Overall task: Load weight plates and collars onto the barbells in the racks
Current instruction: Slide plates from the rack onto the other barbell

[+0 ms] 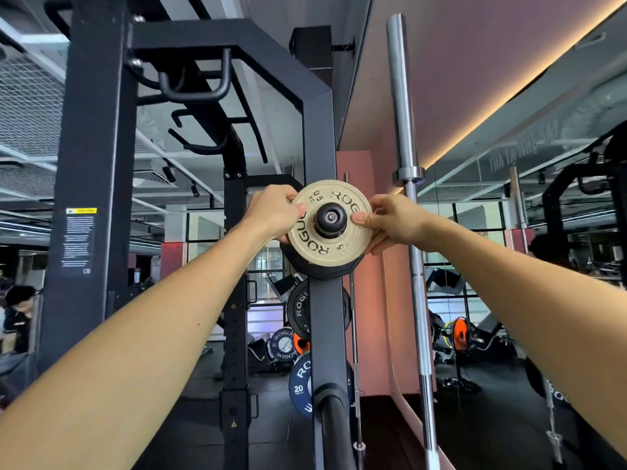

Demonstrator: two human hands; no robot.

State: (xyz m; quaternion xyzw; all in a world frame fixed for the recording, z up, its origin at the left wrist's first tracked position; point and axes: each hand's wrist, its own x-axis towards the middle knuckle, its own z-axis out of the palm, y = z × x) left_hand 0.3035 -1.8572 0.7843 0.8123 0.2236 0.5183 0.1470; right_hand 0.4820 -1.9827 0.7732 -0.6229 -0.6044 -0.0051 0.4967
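A small tan Rogue weight plate [330, 222] sits on a black storage peg [330, 217] on the dark rack upright [325, 317], at arm's length straight ahead. My left hand [274, 212] grips its left rim and my right hand [386, 222] grips its right rim, thumbs on the face. A black plate [322, 268] sits behind it on the same peg. Lower on the upright hang a black Rogue plate [298, 308] and a blue 20 kg plate [300, 381]. A black peg end [330, 398] points toward me near the bottom.
A chrome barbell [412, 232] stands upright just right of the rack against the pink wall. The black rack frame with pull-up handles [193, 86] fills the left. A mirror [543, 249] covers the right wall. More plates [281, 344] lie on the floor behind. A person [17, 317] stands far left.
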